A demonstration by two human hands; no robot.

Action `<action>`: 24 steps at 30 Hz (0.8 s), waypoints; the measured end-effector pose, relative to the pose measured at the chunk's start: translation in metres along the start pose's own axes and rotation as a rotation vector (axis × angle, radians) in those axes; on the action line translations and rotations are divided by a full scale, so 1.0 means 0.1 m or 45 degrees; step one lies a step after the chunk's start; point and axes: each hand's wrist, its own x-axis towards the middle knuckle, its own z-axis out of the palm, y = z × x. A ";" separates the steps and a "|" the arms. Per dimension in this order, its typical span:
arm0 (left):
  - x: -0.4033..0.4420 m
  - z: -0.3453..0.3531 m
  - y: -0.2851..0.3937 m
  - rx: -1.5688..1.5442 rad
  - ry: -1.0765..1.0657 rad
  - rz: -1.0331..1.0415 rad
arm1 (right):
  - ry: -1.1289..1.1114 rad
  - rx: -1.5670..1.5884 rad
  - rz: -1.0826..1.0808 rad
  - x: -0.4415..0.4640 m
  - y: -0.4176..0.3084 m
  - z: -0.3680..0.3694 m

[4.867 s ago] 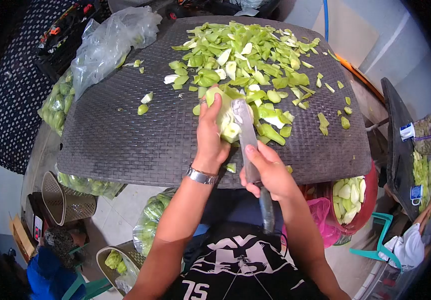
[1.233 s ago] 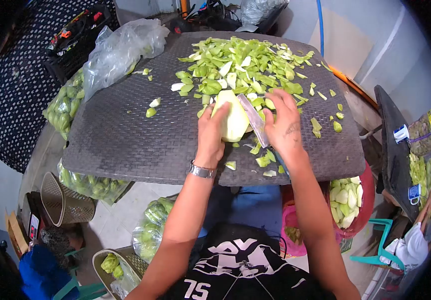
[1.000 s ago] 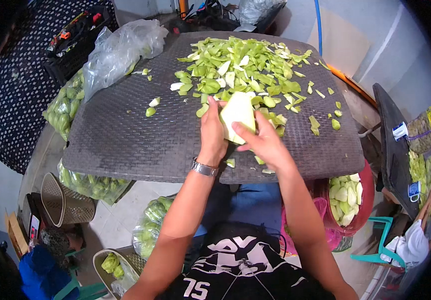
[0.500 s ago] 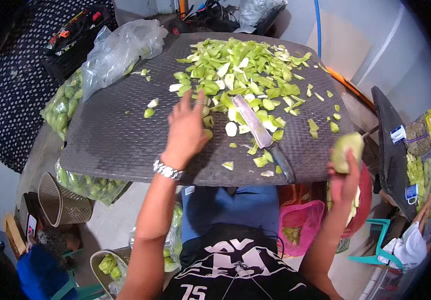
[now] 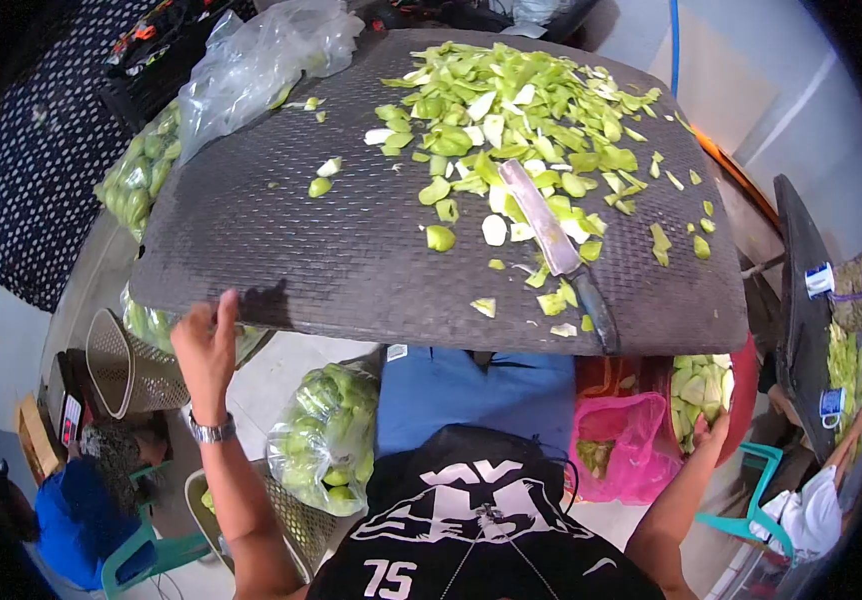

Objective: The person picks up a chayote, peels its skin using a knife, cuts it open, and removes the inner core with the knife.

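Observation:
My left hand [image 5: 206, 345] is at the front left edge of the dark woven table [image 5: 291, 270], thumb raised apart from its partly curled fingers, holding nothing visible. My right hand [image 5: 708, 440] reaches to the near rim of a red tub [image 5: 744, 400] of pale peeled pieces [image 5: 696, 385]. Its thumb and a finger show apart; no vegetable is visible in its grasp. A knife [image 5: 551, 235] lies on the table, blade among green peelings [image 5: 541, 100] and dark handle [image 5: 596, 310] toward the front edge.
Clear bags of green vegetables stand at the table's left [image 5: 141, 170] and below it [image 5: 326, 435]. A pink bag [image 5: 641, 450] hangs beside the tub. Beige baskets [image 5: 136, 370] are at the lower left. One person in blue [image 5: 86, 520] sits left, another in white [image 5: 811, 500] right.
The peeled vegetable, earlier in both hands, then in my right, is no longer seen in it. The knife was put down. My right hand moved down to the tub, my left toward the lower left.

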 end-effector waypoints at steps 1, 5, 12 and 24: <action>-0.11 -0.09 -0.13 0.037 -0.084 -0.135 | 0.088 -0.059 0.111 0.18 0.03 -0.01; -0.81 -0.01 -0.48 -0.230 -0.642 -0.350 | -0.116 -0.156 -0.293 -0.04 0.12 0.11; -2.17 0.69 -1.35 -0.338 -1.452 0.167 | -0.112 -0.192 -0.992 -1.29 -0.26 0.59; -3.24 1.62 -1.47 0.911 -1.277 0.364 | -0.657 -0.335 -1.133 -1.90 0.19 1.05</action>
